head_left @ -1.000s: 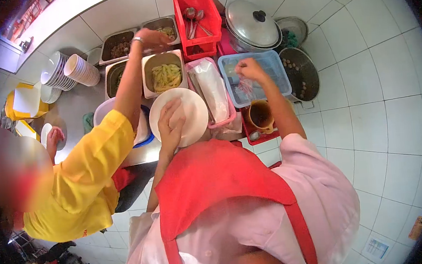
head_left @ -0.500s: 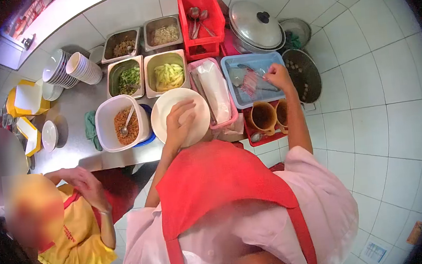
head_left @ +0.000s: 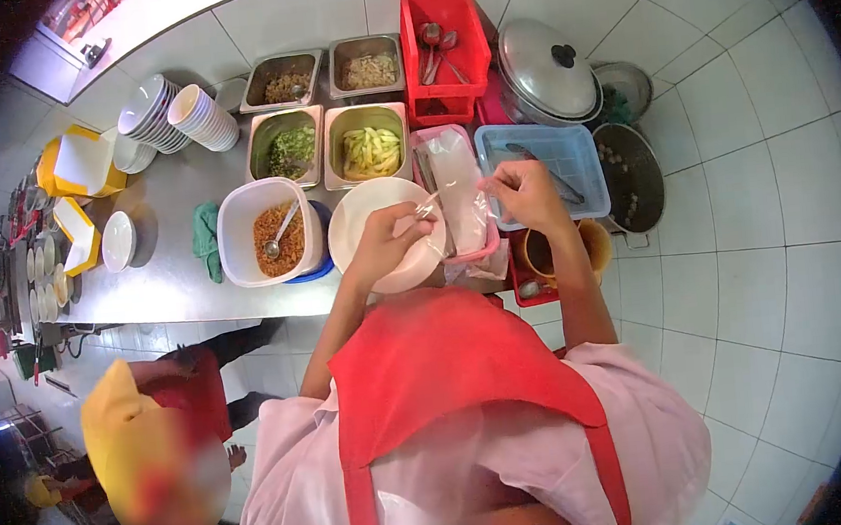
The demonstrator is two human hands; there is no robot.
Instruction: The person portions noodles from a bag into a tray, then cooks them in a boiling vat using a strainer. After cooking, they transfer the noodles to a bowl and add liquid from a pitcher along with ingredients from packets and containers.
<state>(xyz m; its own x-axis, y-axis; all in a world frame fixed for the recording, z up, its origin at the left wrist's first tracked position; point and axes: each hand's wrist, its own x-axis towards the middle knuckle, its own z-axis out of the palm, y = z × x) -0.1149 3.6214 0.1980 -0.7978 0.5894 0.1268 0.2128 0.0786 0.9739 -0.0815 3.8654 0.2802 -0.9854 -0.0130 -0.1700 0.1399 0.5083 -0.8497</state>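
Food-stall kitchen — steel counter (head_left: 157, 276), ingredient trays (head_left: 367, 145), stacked bowls (head_left: 203, 117)

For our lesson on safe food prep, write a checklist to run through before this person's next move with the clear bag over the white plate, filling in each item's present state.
1. Both hands on the clear plastic bag: left hand, right hand: ok.
2. Bag mouth open: cannot tell.
3. White plate flat on the steel counter: ok.
4. Plate free of food: cannot tell, hand covers part.
5. Tub of brown bits with its spoon close by: ok.

I see a white plate (head_left: 369, 217), red crate (head_left: 443, 55), blue basket (head_left: 542, 167) — pink tray (head_left: 467, 248), yellow boxes (head_left: 82, 167).
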